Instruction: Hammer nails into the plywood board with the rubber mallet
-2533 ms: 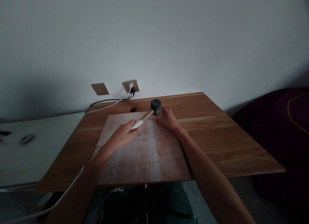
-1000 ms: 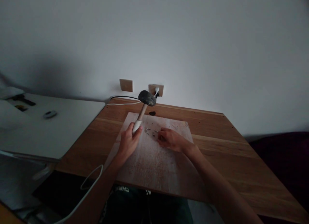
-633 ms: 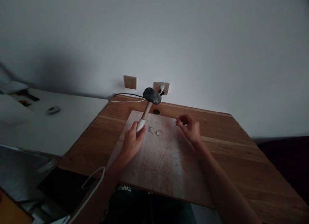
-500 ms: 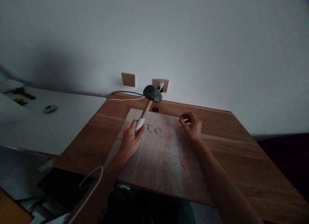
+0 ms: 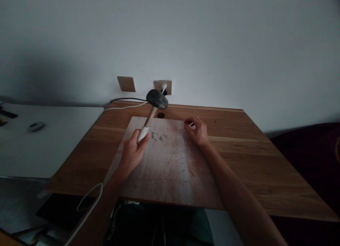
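My left hand grips the pale wooden handle of a mallet whose dark rubber head is raised above the far edge of a worn plywood board. A few small metal nails lie loose on the board just right of that hand. My right hand rests near the board's far right corner, fingers pinched on a small nail that I can barely make out.
The board lies on a wooden desk against a white wall. Two wall plates sit behind it, with black and white cables plugged in. A white table with a small dark object stands to the left. A white cord hangs by my left arm.
My right hand picked a nail from the loose pile and carried it to the board's far right. The mallet stayed raised in my left hand. The view shifted slightly.
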The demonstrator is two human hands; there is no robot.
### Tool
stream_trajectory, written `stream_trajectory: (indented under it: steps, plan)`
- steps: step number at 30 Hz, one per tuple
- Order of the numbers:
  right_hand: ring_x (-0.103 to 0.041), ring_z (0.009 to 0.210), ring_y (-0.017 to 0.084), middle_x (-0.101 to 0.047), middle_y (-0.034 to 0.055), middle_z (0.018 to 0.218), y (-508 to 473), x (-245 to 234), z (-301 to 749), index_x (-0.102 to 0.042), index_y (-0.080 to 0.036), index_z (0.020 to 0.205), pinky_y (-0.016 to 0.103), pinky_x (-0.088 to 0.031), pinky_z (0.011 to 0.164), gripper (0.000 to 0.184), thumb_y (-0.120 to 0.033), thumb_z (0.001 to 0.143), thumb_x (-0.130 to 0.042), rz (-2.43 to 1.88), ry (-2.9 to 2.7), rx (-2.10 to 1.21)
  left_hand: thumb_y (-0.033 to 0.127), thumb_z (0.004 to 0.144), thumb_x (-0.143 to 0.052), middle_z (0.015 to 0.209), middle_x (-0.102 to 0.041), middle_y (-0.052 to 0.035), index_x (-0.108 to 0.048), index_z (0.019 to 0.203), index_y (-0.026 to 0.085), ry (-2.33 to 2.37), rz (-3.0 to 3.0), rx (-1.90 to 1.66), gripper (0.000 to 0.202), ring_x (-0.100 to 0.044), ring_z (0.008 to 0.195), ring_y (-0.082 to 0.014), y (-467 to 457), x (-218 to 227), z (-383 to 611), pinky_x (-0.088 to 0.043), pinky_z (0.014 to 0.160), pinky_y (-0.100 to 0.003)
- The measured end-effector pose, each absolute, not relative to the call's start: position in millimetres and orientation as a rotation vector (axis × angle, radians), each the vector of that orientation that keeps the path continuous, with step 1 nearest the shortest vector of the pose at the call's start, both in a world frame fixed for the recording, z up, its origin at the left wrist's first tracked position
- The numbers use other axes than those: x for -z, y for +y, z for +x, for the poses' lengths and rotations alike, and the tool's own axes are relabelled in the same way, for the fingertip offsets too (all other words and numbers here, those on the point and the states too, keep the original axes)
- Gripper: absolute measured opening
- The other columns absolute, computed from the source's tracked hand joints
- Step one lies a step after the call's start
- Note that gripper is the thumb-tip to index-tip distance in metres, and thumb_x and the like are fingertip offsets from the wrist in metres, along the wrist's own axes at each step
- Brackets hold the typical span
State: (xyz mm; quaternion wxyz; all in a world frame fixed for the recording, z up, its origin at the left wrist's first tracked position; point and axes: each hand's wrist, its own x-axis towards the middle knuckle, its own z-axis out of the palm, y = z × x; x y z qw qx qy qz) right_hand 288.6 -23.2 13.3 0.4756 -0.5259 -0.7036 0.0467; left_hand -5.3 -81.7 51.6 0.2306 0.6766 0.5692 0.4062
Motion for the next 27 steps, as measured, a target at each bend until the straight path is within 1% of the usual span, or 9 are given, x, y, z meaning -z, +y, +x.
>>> stream_trajectory:
  steps: [4, 7, 11, 16, 22, 27]
  plan:
    - [-0.067, 0.08, 0.021, -0.072, 0.0073, 0.089, -21, -10, 290, -0.075, -0.022, 0.091, 0.034, -0.056, 0.073, 0.016, -0.024, 0.088, -0.059, -1.285, -1.708, -0.061, 0.049, 0.092, -0.054, 0.059, -0.047, 0.0058, -0.046, 0.076, 0.024, 1.583, 1.851, -1.136, 0.031, -0.048, 0.056, -0.0135, -79, -51, -7, -0.034, 0.056, -0.027]
    - [-0.067, 0.08, 0.021, -0.072, 0.0079, 0.09, -20, -7, 291, -0.077, -0.021, 0.093, 0.035, -0.055, 0.075, 0.019, -0.023, 0.091, -0.058, -1.289, -1.711, -0.04, 0.049, 0.092, -0.054, 0.061, -0.046, 0.0053, -0.047, 0.076, 0.024, 1.593, 1.847, -1.138, 0.03, -0.048, 0.057, -0.0141, -77, -50, -7, -0.034, 0.058, -0.028]
    - [-0.067, 0.08, 0.021, -0.072, 0.0068, 0.086, -19, -7, 293, -0.076, -0.021, 0.093, 0.035, -0.055, 0.076, 0.016, -0.024, 0.091, -0.06, -1.277, -1.757, -0.052, 0.051, 0.091, -0.053, 0.061, -0.046, 0.0053, -0.049, 0.078, 0.024, 1.595, 1.821, -1.131, 0.03, -0.048, 0.058, -0.0144, -77, -50, -7, -0.034, 0.059, -0.029]
    - [-0.068, 0.079, 0.02, -0.074, 0.0058, 0.087, -20, -5, 296, -0.076, -0.022, 0.091, 0.034, -0.056, 0.078, 0.013, -0.023, 0.088, -0.064, -1.302, -1.818, -0.127, 0.052, 0.091, -0.053, 0.061, -0.046, 0.0051, -0.048, 0.078, 0.025, 1.618, 1.824, -1.11, 0.031, -0.048, 0.057, -0.0148, -78, -50, -7, -0.033, 0.058, -0.029]
    - [-0.07, 0.087, 0.023, -0.075, 0.0079, 0.096, -19, 0, 298, -0.081, -0.024, 0.099, 0.039, -0.055, 0.087, 0.021, -0.026, 0.094, -0.06, -1.326, -1.904, -0.099, 0.051, 0.092, -0.053, 0.059, -0.043, 0.0061, -0.046, 0.077, 0.025, 1.608, 1.849, -1.09, 0.031, -0.046, 0.056, -0.0139, -79, -51, -7, -0.033, 0.057, -0.028]
    - [-0.069, 0.093, 0.026, -0.076, 0.0086, 0.1, -20, -2, 297, -0.081, -0.026, 0.099, 0.043, -0.055, 0.088, 0.024, -0.024, 0.094, -0.057, -1.299, -1.965, -0.09, 0.05, 0.093, -0.053, 0.059, -0.044, 0.0062, -0.047, 0.076, 0.024, 1.591, 1.865, -1.101, 0.031, -0.047, 0.056, -0.0137, -79, -53, -7, -0.033, 0.056, -0.028]
